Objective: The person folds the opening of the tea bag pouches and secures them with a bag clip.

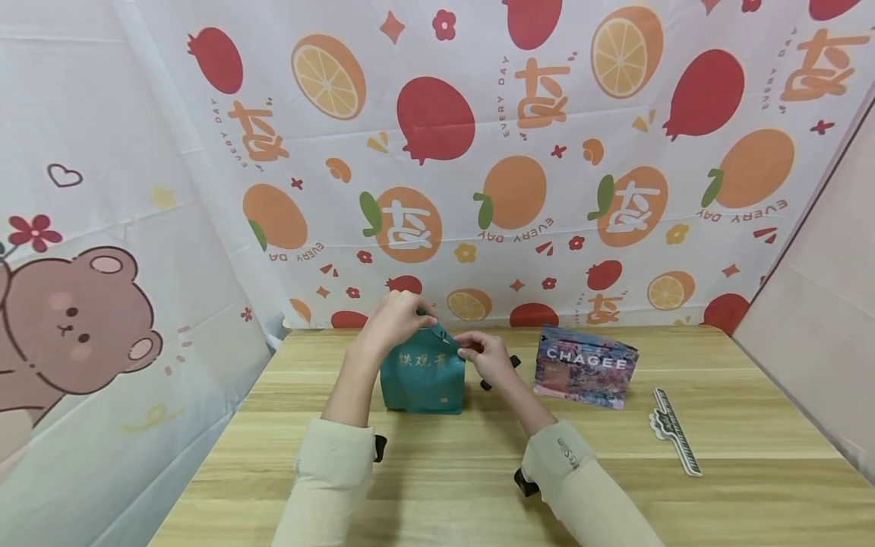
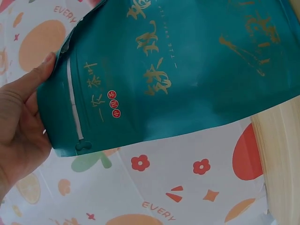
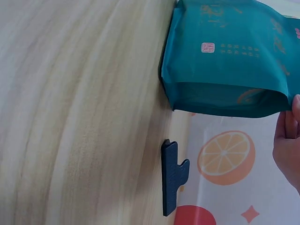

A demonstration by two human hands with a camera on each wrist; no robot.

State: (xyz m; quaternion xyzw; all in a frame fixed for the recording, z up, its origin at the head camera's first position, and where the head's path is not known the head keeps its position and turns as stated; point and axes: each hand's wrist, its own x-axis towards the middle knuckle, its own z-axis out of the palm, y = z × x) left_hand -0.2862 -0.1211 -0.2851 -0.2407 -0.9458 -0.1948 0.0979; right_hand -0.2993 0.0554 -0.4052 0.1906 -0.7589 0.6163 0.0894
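A teal tea pouch (image 1: 424,384) with gold characters stands upright on the table. My left hand (image 1: 399,319) pinches its top edge at the left corner. On the opposite side, my right hand (image 1: 487,354) pinches the upper right corner between thumb and fingers. In the left wrist view, a white zip strip (image 2: 73,101) runs below the top edge, with a small teal slider (image 2: 83,145) at one end. That top edge looks torn and uneven. The right wrist view shows the pouch's folded side and the right hand's fingertips (image 3: 296,107) at its edge.
Just right of the pouch lies a black bag clip (image 3: 170,180), partly behind the right hand in the head view. Farther right stands a colourful CHAGEE pouch (image 1: 584,370). A white and black clip (image 1: 675,433) lies near the table's right side. A fruit-print cloth (image 1: 437,190) hangs behind the table.
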